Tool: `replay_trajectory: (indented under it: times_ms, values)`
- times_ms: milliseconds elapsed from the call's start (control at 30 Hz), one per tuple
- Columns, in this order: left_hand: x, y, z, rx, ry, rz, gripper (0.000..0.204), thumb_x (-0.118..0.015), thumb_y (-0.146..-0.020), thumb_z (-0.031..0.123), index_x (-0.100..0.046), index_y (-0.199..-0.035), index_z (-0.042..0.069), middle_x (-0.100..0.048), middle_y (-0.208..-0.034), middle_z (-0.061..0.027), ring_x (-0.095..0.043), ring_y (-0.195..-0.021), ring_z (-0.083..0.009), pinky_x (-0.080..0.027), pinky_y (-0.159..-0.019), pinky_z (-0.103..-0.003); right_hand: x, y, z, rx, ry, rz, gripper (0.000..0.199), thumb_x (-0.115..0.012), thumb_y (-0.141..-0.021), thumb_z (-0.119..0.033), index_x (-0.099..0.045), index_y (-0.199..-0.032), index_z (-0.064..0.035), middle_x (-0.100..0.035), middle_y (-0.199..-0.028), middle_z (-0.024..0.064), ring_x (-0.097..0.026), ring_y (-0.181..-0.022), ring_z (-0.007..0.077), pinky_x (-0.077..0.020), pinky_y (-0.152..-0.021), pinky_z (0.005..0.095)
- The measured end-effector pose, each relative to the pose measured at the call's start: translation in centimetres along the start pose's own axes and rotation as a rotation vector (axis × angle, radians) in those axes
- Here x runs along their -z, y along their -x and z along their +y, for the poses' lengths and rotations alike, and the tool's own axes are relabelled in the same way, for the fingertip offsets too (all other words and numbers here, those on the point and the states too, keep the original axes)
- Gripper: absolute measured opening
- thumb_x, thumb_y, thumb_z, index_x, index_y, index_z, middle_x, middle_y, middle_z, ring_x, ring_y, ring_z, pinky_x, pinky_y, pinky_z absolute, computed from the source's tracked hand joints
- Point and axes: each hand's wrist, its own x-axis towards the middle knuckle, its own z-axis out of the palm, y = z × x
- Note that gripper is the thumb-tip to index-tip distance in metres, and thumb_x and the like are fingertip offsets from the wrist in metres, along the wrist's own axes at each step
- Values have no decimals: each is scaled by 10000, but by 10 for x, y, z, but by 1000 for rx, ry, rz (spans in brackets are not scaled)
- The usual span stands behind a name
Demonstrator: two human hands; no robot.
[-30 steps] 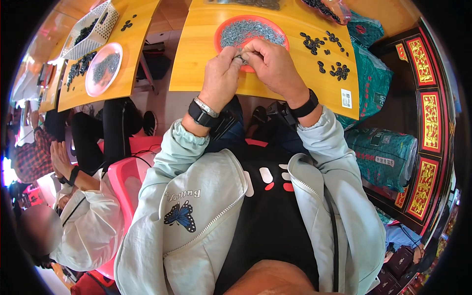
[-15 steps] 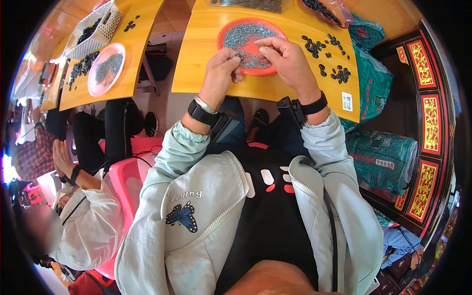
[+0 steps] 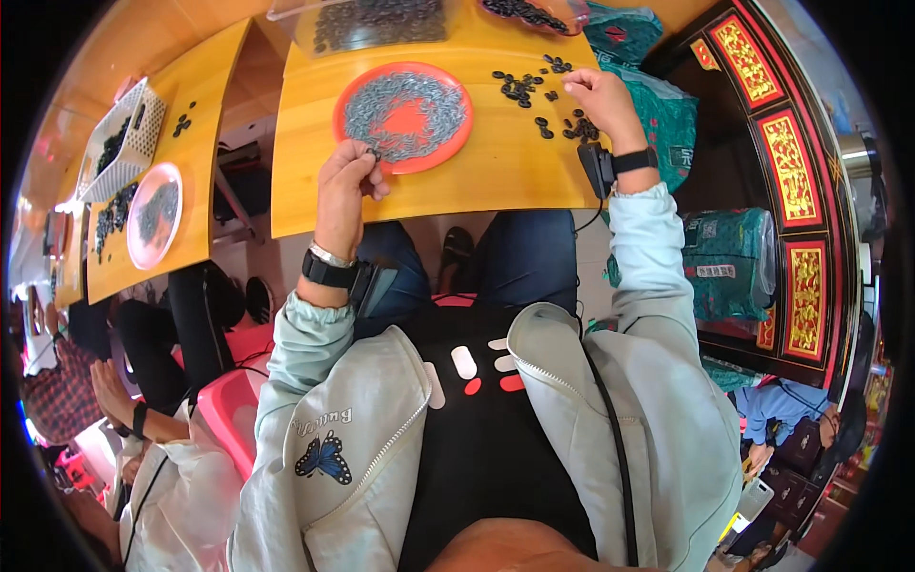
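My left hand (image 3: pixel 349 179) is closed in a pinch at the near left rim of the round red plate (image 3: pixel 340 114). A small dark piece (image 3: pixel 372 153) shows at its fingertips. Small grey metal pieces, like screws or pins (image 3: pixel 438 124), ring the plate around a bare middle. To the right, my right hand (image 3: pixel 610 103) hovers over the small black oval pieces (image 3: pixel 519 88) scattered on the table. Its thumb and fingers are drawn together; whatever they hold, if anything, is too small to make out.
A clear box of black pieces (image 3: pixel 376 24) stands at the far side, beside a pinkish tray (image 3: pixel 576 17) of more. Green bags (image 3: pixel 729 253) lie on the right. On the left table are a white basket (image 3: pixel 133 143) and a pink plate (image 3: pixel 175 181). Another person (image 3: pixel 186 477) sits at my left.
My right hand has left the plate and moved right to the scattered black pieces. My left hand stays pinched, now at the plate's near left edge. The view has shifted to the right.
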Motion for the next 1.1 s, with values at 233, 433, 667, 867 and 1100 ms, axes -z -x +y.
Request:
replay_trajectory:
  times_ms: [233,433,667,867,1100]
  values:
    - [-4,2,-2,23,-24,-11,90,-441,-875,71,-512,-820,60,-506,-640,-11,-496,-534,-113,-389,-507,-218,-34,-29,36,-64,74,-106,159,-644,-730,-194,-685,-834,-80,-662,-774,110,-626,-717,242,-476,-661,341]
    - [-2,2,-4,30,-28,-6,86,-440,-874,72,-508,-823,58,-506,-640,-11,-497,-538,-112,-385,-507,-216,-49,-45,13,17,97,-127,175,-647,-734,-176,-687,-871,-74,-671,-793,101,-632,-738,232,-481,-674,331]
    - [-5,4,-5,43,-21,-6,78,-443,-870,73,-506,-827,56,-500,-639,-10,-494,-542,-112,-383,-509,-219,-69,-47,8,6,166,-129,169,-642,-739,-172,-684,-895,-120,-664,-856,102,-623,-799,273,-484,-699,379]
    - [0,5,-7,33,-40,-21,85,-439,-875,87,-506,-832,58,-505,-648,-14,-500,-550,-117,-390,-521,-222,-66,-36,-2,48,209,-131,176,-641,-757,-172,-669,-908,-85,-667,-806,88,-629,-756,252,-480,-675,350]
    - [1,4,-11,40,-55,-40,89,-433,-881,99,-502,-841,60,-510,-660,-17,-506,-555,-122,-399,-533,-225,-68,-33,3,64,155,-124,161,-633,-748,-145,-662,-893,-81,-660,-816,93,-625,-752,255,-475,-661,359]
